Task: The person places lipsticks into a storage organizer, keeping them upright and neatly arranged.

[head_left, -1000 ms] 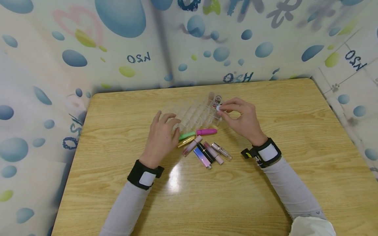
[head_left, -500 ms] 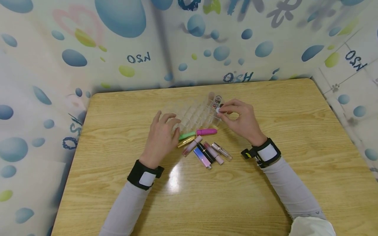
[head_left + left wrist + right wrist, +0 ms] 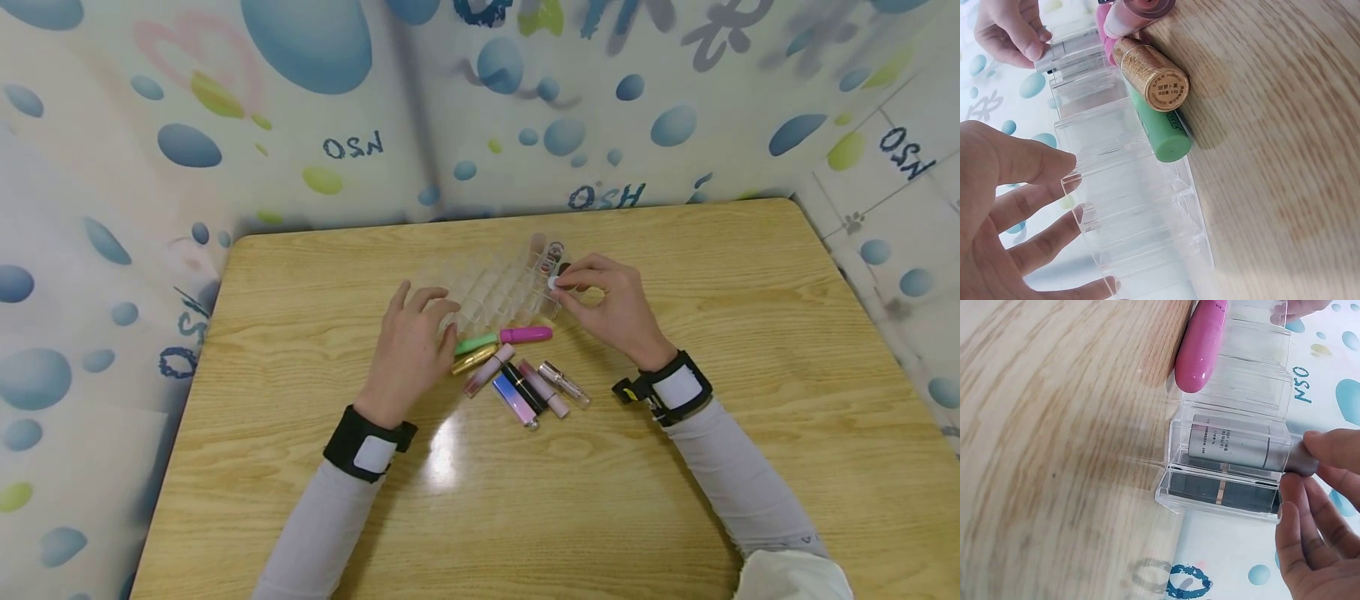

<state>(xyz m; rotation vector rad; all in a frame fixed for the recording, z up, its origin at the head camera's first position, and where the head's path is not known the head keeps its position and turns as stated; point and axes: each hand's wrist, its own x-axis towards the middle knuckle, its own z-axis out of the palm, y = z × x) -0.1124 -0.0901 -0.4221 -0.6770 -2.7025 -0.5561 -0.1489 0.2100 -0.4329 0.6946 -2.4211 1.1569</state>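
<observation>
My right hand (image 3: 611,304) pinches the end of a silver lipstick tube (image 3: 1235,445) between thumb and fingers. Most of that tube stands inside a compartment of the clear plastic lipstick organizer (image 3: 483,292). Beside it, in the end compartment, is a dark tube with a gold band (image 3: 1222,490). At the organizer's other end my left hand (image 3: 412,354) holds the top rim, thumb and fingertips along its edge in the left wrist view. A green tube (image 3: 1163,131), a gold lipstick (image 3: 1157,75) and a pink tube (image 3: 525,335) lie along the organizer's front.
Nearer on the wooden table (image 3: 480,517) lie a pale pink lip gloss (image 3: 489,371), a blue-purple tube (image 3: 514,402), a black tube (image 3: 523,388), a mauve gloss (image 3: 543,389) and a clear-and-silver tube (image 3: 564,384). A patterned wall (image 3: 480,175) stands behind the table's back edge.
My right hand has moved slightly down and toward me, lowering the silver lipstick tube into its compartment. The left hand has stayed at the organizer.
</observation>
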